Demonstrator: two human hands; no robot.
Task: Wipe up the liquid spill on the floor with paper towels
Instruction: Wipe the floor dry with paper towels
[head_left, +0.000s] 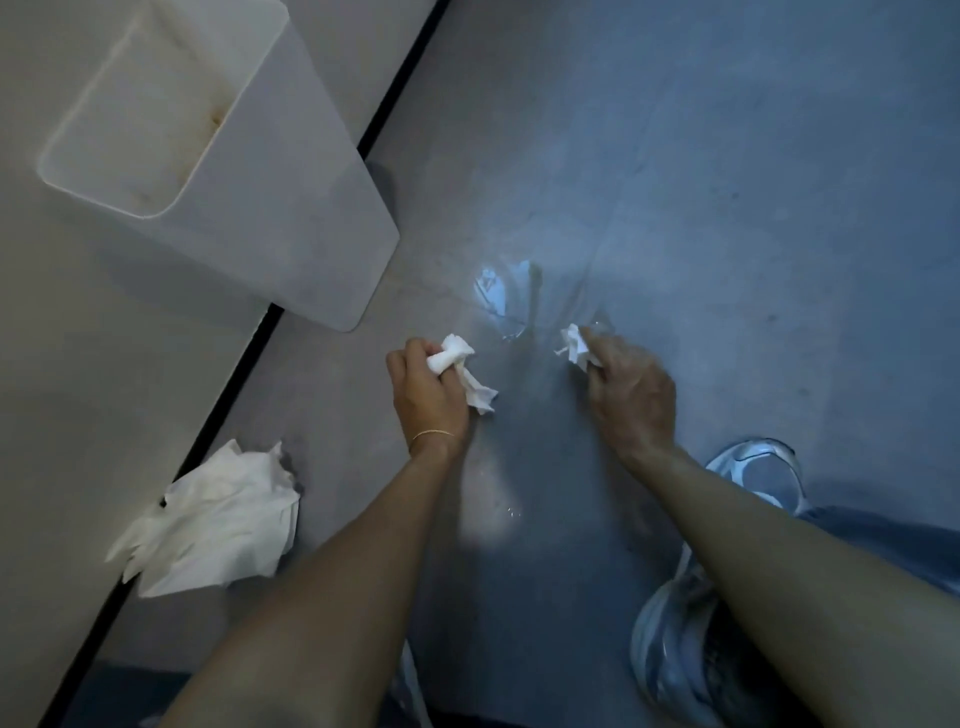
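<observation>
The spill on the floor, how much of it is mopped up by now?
Partly. A crumpled pile of paper towels lies by the wall, apparently used. The left hand grips a wadded towel; the right hand presses a smaller wad at the puddle's edge. A glossy puddle remains ahead of both hands, with droplets between the arms, and the white bin looks empty.

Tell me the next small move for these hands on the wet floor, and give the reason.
Probably push the right hand with its paper wad forward and inward over the shiny puddle. That wet patch lies just beyond both hands, between them, and the wad sits only at its edge. The left hand holds a twisted towel, short of it.
</observation>
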